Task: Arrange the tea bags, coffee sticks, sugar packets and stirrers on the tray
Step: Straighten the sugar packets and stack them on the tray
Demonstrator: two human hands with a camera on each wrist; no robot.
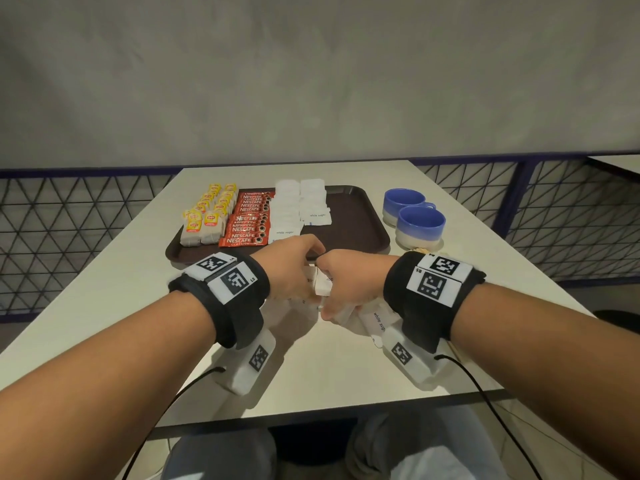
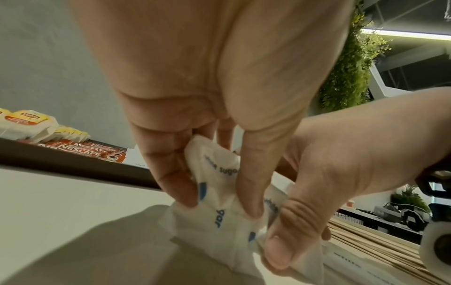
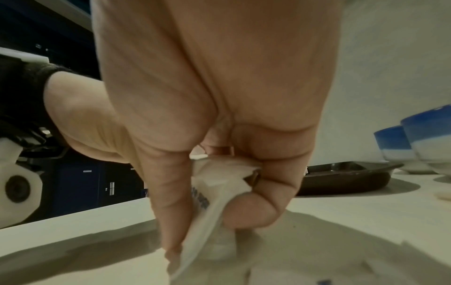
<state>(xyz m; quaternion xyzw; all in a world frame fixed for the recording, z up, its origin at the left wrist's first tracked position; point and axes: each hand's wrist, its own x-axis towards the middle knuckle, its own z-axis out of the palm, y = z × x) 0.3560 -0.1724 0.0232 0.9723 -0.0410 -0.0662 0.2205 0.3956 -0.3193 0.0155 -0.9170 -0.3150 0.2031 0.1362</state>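
Already the brown tray (image 1: 349, 216) at frame centre carries rows of Lipton tea bags (image 1: 207, 216), Nescafé coffee sticks (image 1: 248, 220) and white sugar packets (image 1: 300, 206). Below it, left hand (image 1: 294, 268) and right hand (image 1: 346, 282) pinch loose sugar packets (image 2: 219, 192) on the bench (image 1: 104, 306). Wooden stirrers (image 2: 366, 243), lower right in the left-wrist view, apparently remain unplaced.

A plain grey plaster wall (image 1: 311, 81) fills the far side, and below it runs a low dark-blue metal railing with triangular mesh (image 1: 554, 209). The pale rectangular tabletop (image 1: 104, 306) stands in front of it — a second table's corner (image 1: 616, 162) shows at right. A green leafy plant wall (image 2: 351, 63) climbs toward a bright ceiling strip light (image 2: 405, 34).
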